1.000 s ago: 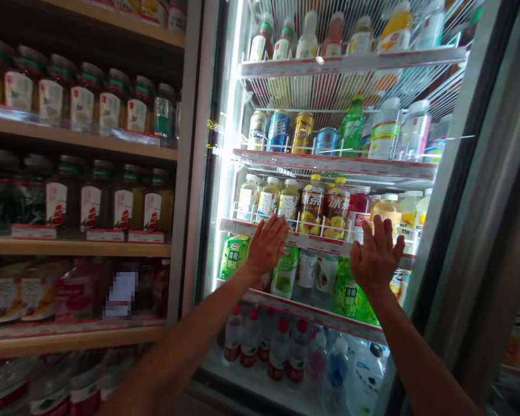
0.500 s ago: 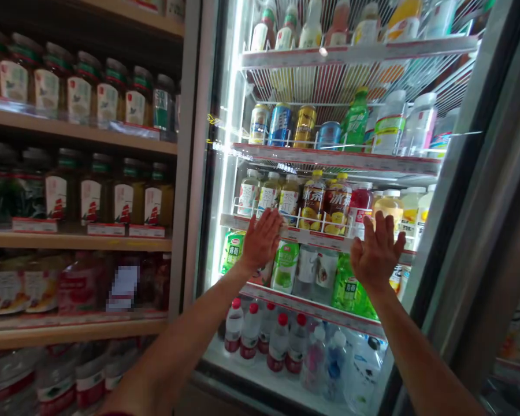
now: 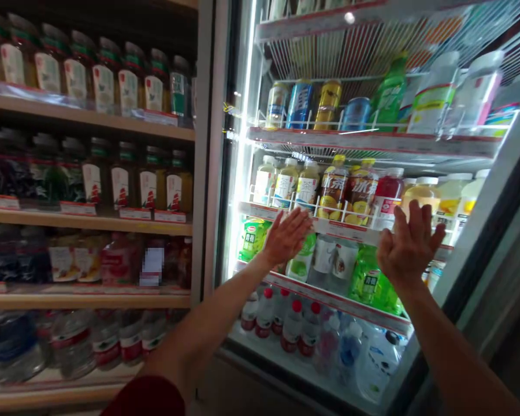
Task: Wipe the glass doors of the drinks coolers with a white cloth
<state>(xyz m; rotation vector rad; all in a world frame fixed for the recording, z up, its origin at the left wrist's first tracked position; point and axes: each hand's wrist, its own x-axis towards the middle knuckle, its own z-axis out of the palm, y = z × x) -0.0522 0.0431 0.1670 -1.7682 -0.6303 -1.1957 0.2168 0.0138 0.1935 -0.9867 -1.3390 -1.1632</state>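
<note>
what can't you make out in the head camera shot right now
All in the head view:
- Green-and-white drink: upper part partly hidden by the left hand.
- Pale yellow bottle: lower part hidden by the right hand.
- Top-shelf bottles: cut off by the upper edge.
- Price strip: print too small and blurred.
- Maroon sleeve: cut off by the bottom edge.

wood shelves (image 3: 86, 301) on L, white-label btls (image 3: 105, 80) up top, clear btls (image 3: 72, 348) btm

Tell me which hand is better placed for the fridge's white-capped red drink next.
Probably the right hand: it appears close beside the red drink, while the left hand appears farther off.
</note>
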